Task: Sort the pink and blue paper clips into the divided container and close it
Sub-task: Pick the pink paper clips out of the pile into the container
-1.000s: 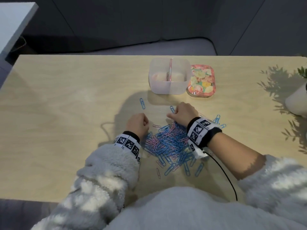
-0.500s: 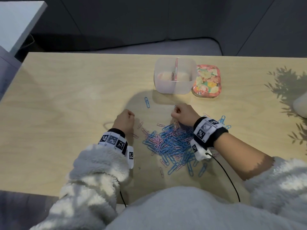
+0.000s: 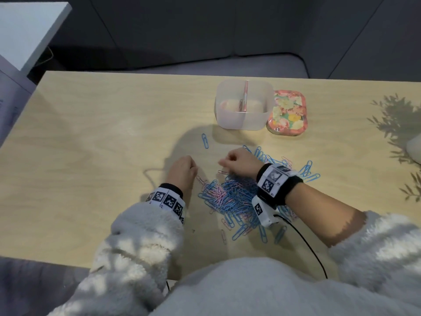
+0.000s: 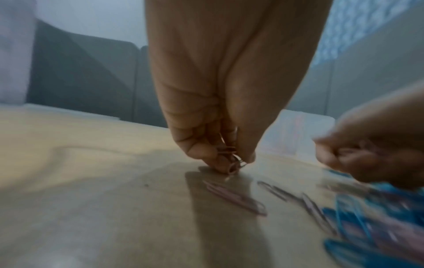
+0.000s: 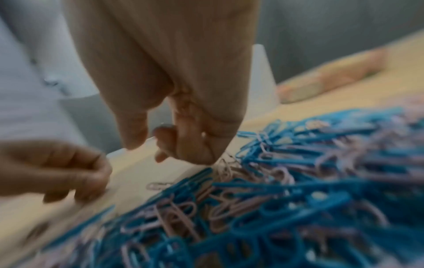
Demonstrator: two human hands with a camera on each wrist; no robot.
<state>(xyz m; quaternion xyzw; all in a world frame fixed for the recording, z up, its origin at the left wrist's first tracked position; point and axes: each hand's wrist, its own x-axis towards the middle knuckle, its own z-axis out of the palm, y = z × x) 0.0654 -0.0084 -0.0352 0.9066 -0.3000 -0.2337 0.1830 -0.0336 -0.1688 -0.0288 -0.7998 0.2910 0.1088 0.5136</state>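
we see the left hand (image 3: 182,172) at the left margin of the pile of paper clips (image 3: 237,197), fingers curled down to the table (image 3: 91,144) and pinching a small bunch of pink clips (image 4: 229,156) between thumb and fingertips, the tips touching the wood. the right hand (image 3: 239,163) sits at 12 o'clock of the pile, fingers curled in; the right wrist view is too blurred for us to tell whether it holds anything.

the pile is mixed blue and pink, spread from between the two hands back toward the near table edge, with strays at its rim. one blue clip (image 3: 205,140) lies apart at 11 o'clock of the pile, and a few pink clips (image 4: 236,197) lie loose just beside the left fingertips.

the divided container (image 3: 245,120) stands open at 12 o'clock of the pile, well apart from both hands, with something pink low in its compartments. its floral lid (image 3: 287,112) lies touching it at 3 o'clock. bare wood runs from the left hand toward 9 o'clock, out to the table's left edge; a strip of bare wood also separates the hands from the container.
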